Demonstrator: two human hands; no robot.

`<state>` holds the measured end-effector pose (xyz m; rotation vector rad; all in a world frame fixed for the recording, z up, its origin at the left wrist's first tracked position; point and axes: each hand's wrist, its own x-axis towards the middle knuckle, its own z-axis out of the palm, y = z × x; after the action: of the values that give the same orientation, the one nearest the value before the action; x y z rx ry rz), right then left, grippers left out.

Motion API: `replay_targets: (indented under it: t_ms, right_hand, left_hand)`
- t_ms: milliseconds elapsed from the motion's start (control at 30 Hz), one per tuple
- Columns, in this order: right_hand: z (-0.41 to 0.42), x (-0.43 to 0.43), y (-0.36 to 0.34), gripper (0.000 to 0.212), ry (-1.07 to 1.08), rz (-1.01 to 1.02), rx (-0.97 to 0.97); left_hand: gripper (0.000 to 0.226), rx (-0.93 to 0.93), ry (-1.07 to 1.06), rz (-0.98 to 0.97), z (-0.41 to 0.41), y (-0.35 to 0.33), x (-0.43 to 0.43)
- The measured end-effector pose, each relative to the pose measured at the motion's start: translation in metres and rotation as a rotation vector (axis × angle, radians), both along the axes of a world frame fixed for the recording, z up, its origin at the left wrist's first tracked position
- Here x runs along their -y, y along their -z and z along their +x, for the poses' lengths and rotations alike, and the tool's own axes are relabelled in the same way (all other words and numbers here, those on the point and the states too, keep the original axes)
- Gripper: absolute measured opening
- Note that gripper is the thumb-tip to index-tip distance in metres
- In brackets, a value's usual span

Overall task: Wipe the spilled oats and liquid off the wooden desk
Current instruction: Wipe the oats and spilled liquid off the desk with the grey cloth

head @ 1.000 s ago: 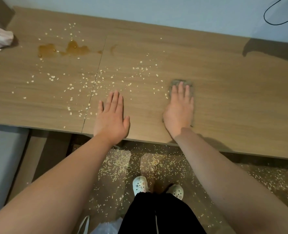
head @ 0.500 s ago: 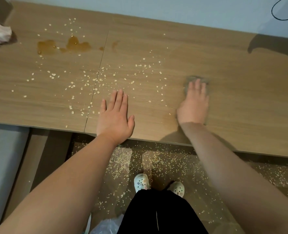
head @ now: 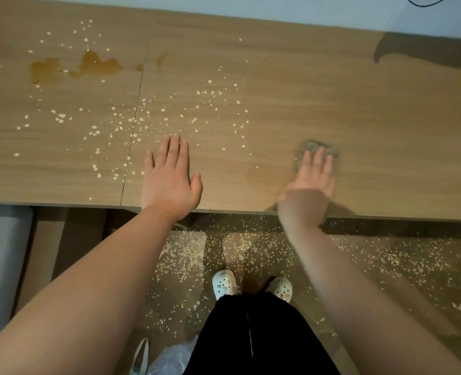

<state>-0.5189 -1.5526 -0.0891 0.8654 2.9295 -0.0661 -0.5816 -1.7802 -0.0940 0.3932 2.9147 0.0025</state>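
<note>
The right hand (head: 314, 175) has slid its grey cloth (head: 310, 145) further right, away from the left hand (head: 170, 177), and a faint damp streak (head: 261, 174) lies where it passed.

Nearest, fallen oats (head: 186, 253) litter the floor around two white clogs (head: 224, 284), too many to count, and a plastic bag (head: 170, 358) sits by the feet. At the near edge of the desk (head: 359, 117) both hands lie palm down. The left rests flat on bare wood, its fingers (head: 174, 150) straight and close together, thumb out. The right is blurred with motion, its fingers (head: 318, 158) straight and slightly parted, pressing on the one cloth, which mostly hides beneath them.

Beyond the left hand, loose oat flakes (head: 132, 123) are scattered across the seam between the two desk panels, dozens at least. Furthest back sits one amber puddle (head: 94, 64) of two joined lobes, with a few small drops beside it.

The cloth looks soft and limp, best driven under a flat palm. The flakes are light and dry and will likely skitter. The liquid, I judge, needs blotting.
</note>
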Motion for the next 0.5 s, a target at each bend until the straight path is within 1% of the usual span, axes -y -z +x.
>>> replay_targets:
  t_ms: [67,133,200,233,300,333,400,467,500]
  right_hand:
    - [-0.005,0.038,-0.001,0.079,-0.128,-0.046,-0.023]
    - [-0.009,0.061,-0.006,0.081,-0.284,-0.091,0.02]
    - [-0.011,0.054,-0.006,0.096,-0.411,-0.103,0.097]
    - [-0.011,0.041,-0.006,0.103,-0.42,-0.114,0.118]
    - [-0.008,0.006,-0.005,0.107,-0.299,-0.124,0.098]
    - [-0.008,-0.012,-0.005,0.104,-0.194,-0.131,0.082]
    - [-0.012,-0.034,-0.007,0.087,-0.005,-0.129,0.039]
    - [-0.021,-0.027,-0.006,0.079,0.074,-0.077,-0.015]
    - [-0.028,-0.016,-0.004,0.078,0.055,-0.071,-0.044]
  left_hand:
    - [0.071,-0.007,-0.002,0.008,0.0,0.001,0.0]
    - [0.071,-0.006,-0.004,0.011,0.0,0.0,0.0]
    - [0.071,-0.01,-0.004,0.015,0.0,0.0,0.001]
    - [0.071,-0.009,-0.004,0.015,0.0,-0.001,0.001]
    - [0.071,-0.004,-0.003,0.015,0.0,-0.002,0.001]
    - [0.071,-0.005,-0.004,0.017,0.0,-0.002,0.0]
    - [0.07,-0.007,-0.005,0.017,0.0,-0.002,0.0]
    - [0.07,-0.003,-0.005,0.01,0.0,-0.002,0.0]
    - [0.07,-0.005,-0.006,0.005,0.0,-0.003,0.0]
